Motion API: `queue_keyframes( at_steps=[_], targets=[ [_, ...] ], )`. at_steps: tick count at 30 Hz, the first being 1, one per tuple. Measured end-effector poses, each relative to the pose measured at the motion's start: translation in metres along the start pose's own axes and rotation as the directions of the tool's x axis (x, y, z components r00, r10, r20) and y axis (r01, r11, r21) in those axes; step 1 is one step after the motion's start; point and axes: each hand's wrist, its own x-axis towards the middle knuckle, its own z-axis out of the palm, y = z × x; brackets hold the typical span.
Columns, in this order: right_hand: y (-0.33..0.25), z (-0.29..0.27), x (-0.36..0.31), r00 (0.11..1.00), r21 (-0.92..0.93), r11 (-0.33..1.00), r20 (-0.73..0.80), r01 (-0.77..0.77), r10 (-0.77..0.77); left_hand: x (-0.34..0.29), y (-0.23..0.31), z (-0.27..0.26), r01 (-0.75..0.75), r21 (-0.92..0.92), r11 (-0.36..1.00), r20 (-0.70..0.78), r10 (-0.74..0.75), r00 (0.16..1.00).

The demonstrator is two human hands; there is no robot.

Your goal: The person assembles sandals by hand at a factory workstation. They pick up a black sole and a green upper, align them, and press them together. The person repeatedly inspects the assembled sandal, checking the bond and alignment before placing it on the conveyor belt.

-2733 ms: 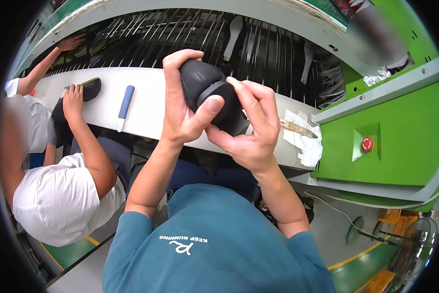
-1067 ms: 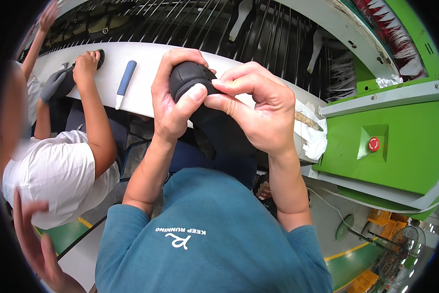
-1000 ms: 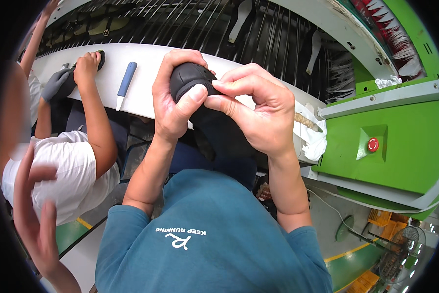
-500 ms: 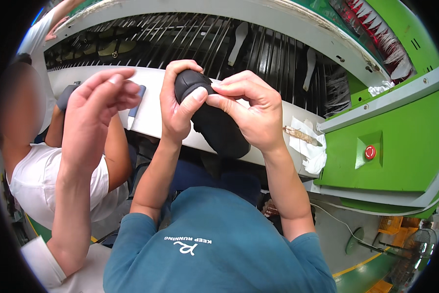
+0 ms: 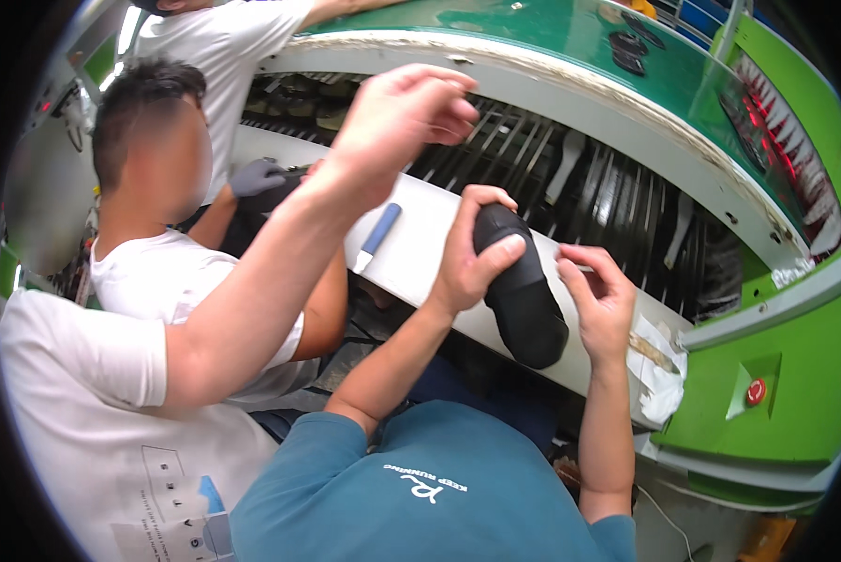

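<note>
My left hand point(image 5: 481, 248) is closed around the upper part of a black shoe point(image 5: 531, 309), thumb across its side. The shoe tilts, its rounded lower end hanging over the bench's near edge. To its right, apart from it, my right hand point(image 5: 598, 295) is raised with thumb and forefinger tips close together in a pinch. Whatever is between them, if anything, is too small to make out. Left of my hands, a blue-handled tool point(image 5: 383, 227) with a pale tip lies on the white bench ledge point(image 5: 420, 253).
A co-worker's bare forearm and hand point(image 5: 392, 131) reach in from the left. Beyond it sits another person, a grey-gloved hand point(image 5: 257, 176) at a dark item. Metal rollers point(image 5: 617, 178) run behind the ledge. White cloth point(image 5: 664, 384) and a green machine with a red button point(image 5: 756, 391) are rightward.
My right hand has come off the shoe, and my left hand still holds it. The view has shifted leftward. The co-worker's arm now reaches further over the bench.
</note>
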Motion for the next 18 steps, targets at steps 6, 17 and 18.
queue_keyframes(
  at_steps=[6,17,18],
  targets=[
    [0.033,-0.031,-0.015,0.981,-0.013,0.986,-0.108,-0.164,0.161,0.000,0.000,0.005,0.062,-0.003,0.998,-0.027,-0.062,0.998],
    [0.094,-0.057,-0.054,0.932,-0.004,0.946,-0.169,-0.325,0.320,0.006,0.001,0.016,0.029,0.027,0.999,0.032,-0.030,0.999],
    [0.095,-0.056,-0.057,0.933,0.002,0.946,-0.168,-0.324,0.319,0.006,0.001,0.017,0.029,0.019,0.999,0.024,-0.029,0.999]
  ],
)
